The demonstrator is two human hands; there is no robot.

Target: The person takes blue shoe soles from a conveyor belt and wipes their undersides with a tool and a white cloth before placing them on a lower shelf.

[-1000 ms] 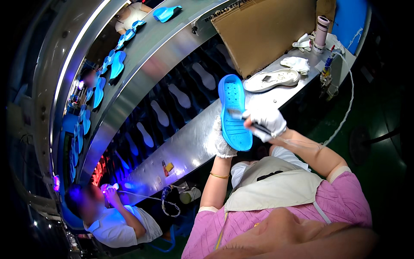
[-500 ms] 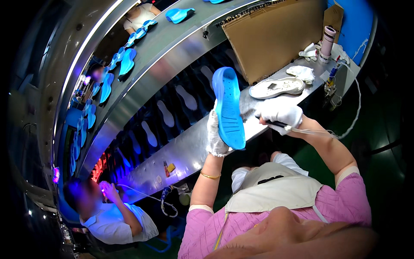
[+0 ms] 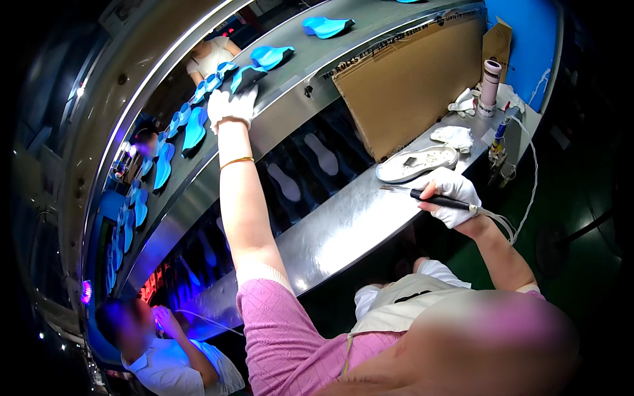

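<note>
Currently left hand (image 3: 231, 105) is up on the upper conveyor (image 3: 290, 86), gloved fingers curled over a blue sole (image 3: 246, 78). Looks light and bendy; grip mid-edge. Right hand (image 3: 450, 196) is fist-wrapped around a corded black tool (image 3: 441, 198) above the steel bench (image 3: 343, 224).

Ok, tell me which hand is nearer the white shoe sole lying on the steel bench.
Right. The right hand, gripping a black-handled tool, sits just beside the white sole. The left hand is far off, up on the conveyor at a blue sole.

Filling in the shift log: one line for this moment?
left hand: on blue sole at upper belt | right hand: grips black corded tool over steel bench
</note>
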